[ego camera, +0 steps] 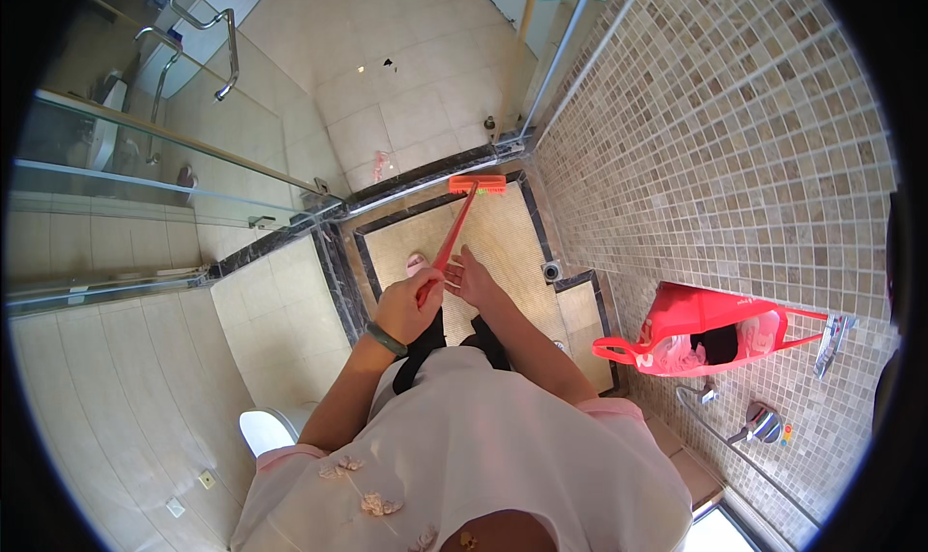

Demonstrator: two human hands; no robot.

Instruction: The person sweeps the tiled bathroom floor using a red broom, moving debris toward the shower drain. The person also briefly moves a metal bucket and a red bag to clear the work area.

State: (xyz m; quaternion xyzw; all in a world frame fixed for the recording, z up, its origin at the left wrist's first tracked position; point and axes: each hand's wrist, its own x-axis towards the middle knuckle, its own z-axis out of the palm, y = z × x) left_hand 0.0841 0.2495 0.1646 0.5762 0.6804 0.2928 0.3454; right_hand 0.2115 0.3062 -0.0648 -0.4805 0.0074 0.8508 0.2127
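My left hand point(412, 307), with a dark bracelet at the wrist, is shut around the upper end of a long red handle. The handle slopes away to a floor brush point(477, 184), whose orange-red head stands near the dark stone threshold point(420, 176) of a shower area. My right hand point(471, 278) is just right of the handle, palm turned towards it and fingers apart; whether a fingertip touches it I cannot tell. Beneath lies a ribbed beige floor point(500, 233) with dark stone borders. One pinkish shoe tip point(416, 263) shows left of the handle.
A red bag point(710, 298) holding pink and black fabric hangs on the mosaic wall point(696, 153), above a shower valve point(763, 423). A round floor drain point(552, 271) is near that wall. Glass door panels with a metal handle point(230, 52) stand left; a white toilet point(267, 430) is lower left.
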